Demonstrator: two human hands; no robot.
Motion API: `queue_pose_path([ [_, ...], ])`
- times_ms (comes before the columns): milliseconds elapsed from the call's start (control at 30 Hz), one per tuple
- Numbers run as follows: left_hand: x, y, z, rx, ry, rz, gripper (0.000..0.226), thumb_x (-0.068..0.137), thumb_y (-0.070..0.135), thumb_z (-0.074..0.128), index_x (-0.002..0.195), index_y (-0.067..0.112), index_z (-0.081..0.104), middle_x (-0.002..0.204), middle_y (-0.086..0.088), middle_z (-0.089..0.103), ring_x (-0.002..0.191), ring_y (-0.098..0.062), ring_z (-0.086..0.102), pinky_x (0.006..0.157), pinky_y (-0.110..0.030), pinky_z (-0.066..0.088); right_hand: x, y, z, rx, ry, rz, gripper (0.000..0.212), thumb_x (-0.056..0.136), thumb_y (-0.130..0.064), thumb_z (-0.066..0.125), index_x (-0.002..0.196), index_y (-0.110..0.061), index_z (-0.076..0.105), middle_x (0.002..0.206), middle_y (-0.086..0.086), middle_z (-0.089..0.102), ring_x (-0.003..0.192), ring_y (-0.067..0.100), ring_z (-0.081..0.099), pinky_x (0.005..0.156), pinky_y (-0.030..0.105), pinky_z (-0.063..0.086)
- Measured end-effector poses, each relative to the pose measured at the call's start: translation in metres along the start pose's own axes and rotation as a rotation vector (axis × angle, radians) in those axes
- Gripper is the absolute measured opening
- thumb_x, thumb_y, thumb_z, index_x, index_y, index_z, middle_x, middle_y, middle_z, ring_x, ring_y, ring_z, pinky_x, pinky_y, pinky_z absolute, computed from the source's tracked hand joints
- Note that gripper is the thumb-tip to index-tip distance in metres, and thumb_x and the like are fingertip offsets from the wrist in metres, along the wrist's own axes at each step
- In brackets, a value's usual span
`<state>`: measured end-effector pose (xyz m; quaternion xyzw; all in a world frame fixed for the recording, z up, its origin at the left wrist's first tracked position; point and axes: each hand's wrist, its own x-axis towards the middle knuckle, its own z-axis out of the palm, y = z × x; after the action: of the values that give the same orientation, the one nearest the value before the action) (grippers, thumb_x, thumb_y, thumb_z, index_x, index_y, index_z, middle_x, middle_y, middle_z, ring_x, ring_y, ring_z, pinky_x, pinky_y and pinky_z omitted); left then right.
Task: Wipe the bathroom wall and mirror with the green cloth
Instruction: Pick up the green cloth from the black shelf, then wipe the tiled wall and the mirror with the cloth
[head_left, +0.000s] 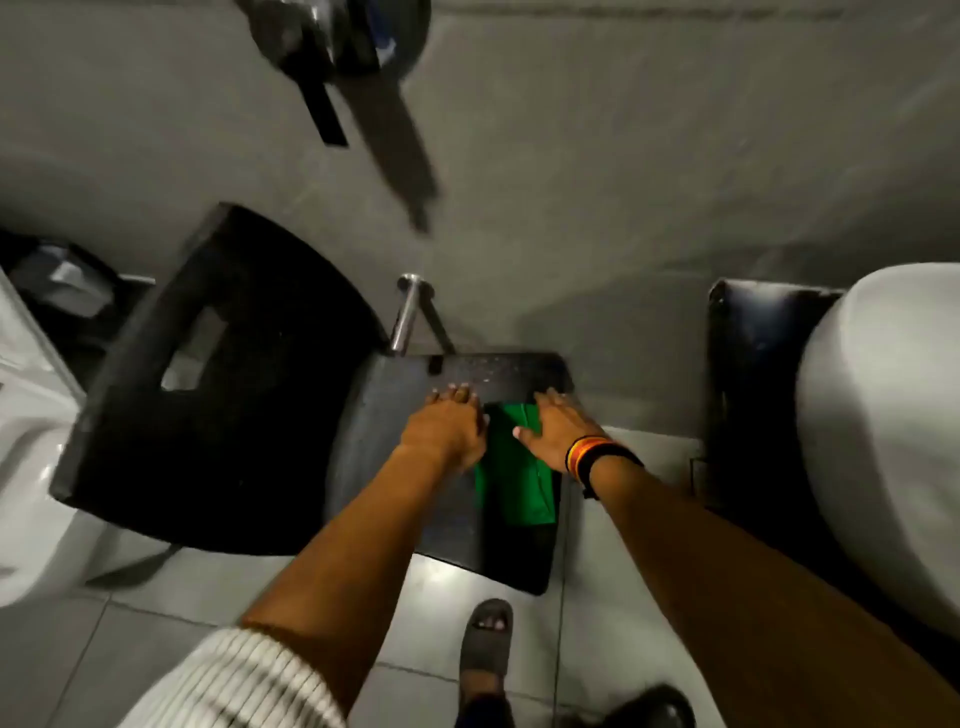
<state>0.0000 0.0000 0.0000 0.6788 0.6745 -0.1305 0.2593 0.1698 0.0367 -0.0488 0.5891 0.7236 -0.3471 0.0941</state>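
The green cloth (511, 475) lies flat on a small black ledge (511, 370) fixed to the grey bathroom wall (649, 171). My left hand (448, 426) rests palm down on the cloth's left edge, fingers pointing at the wall. On the cloth's upper right part my right hand (558, 423) lies flat with fingers spread; it wears dark and orange wristbands. Neither hand is closed around the cloth. No mirror is in view.
A large black curved panel (208, 374) with a rectangular cut-out stands left of the ledge. A chrome peg (408, 312) sticks out of the wall above it. White fixtures sit at the far left (31, 452) and far right (883, 415). My sandalled foot (485, 642) stands on the grey floor tiles.
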Motion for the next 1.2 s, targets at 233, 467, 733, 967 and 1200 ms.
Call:
queue_pose_path([
  [233, 0.015, -0.049, 0.103, -0.059, -0.093, -0.080, 0.060, 0.105, 0.031, 0.031, 0.159, 0.006, 0.025, 0.169, -0.012, 0.020, 0.158, -0.026, 0.017, 0.128, -0.038, 0.007, 0.042, 0.010, 0.134, 0.003, 0.042, 0.102, 0.100, 0.082, -0.061, 0.056, 0.156, -0.020, 0.003, 0.165, 0.011, -0.008, 0.152, 0.030, -0.002, 0.117, 0.055, 0.022],
  [467, 0.024, -0.060, 0.139, -0.020, -0.083, -0.067, 0.060, 0.105, 0.033, 0.029, 0.161, 0.011, 0.021, 0.170, -0.008, 0.019, 0.158, -0.022, 0.014, 0.129, -0.036, 0.005, 0.066, 0.013, 0.175, -0.108, 0.191, 0.134, 0.096, 0.082, -0.050, 0.060, 0.154, -0.035, 0.000, 0.164, 0.011, -0.013, 0.151, 0.032, -0.008, 0.108, 0.071, 0.018],
  [733, 0.012, -0.024, 0.080, 0.018, -0.066, -0.029, 0.061, 0.106, 0.034, 0.024, 0.161, 0.009, 0.018, 0.171, -0.009, 0.011, 0.159, -0.022, 0.008, 0.129, -0.034, 0.000, 0.031, 0.018, 0.078, -0.195, 0.249, 0.055, 0.054, 0.087, -0.012, 0.047, 0.140, -0.024, 0.043, 0.146, 0.006, 0.041, 0.131, 0.031, 0.037, 0.108, 0.043, 0.033],
  [967, -0.011, 0.063, -0.116, 0.069, 0.149, 0.119, 0.062, 0.107, 0.035, 0.022, 0.162, 0.009, 0.011, 0.172, -0.010, 0.000, 0.160, -0.023, 0.001, 0.128, -0.034, -0.002, -0.064, -0.023, -0.103, -0.263, 0.422, -0.021, 0.068, 0.083, -0.030, 0.053, 0.148, -0.031, 0.035, 0.158, -0.001, 0.030, 0.139, 0.027, 0.035, 0.115, 0.040, 0.030],
  [1200, -0.116, 0.143, -0.334, 0.067, 0.509, 0.238, 0.061, 0.106, 0.034, 0.024, 0.161, 0.009, 0.016, 0.171, -0.010, 0.009, 0.159, -0.024, 0.009, 0.129, -0.034, 0.004, -0.196, -0.094, -0.328, -0.455, 0.879, -0.303, 0.064, 0.078, -0.030, 0.058, 0.141, -0.025, 0.050, 0.145, 0.003, 0.052, 0.121, 0.029, 0.055, 0.105, 0.039, 0.045],
])
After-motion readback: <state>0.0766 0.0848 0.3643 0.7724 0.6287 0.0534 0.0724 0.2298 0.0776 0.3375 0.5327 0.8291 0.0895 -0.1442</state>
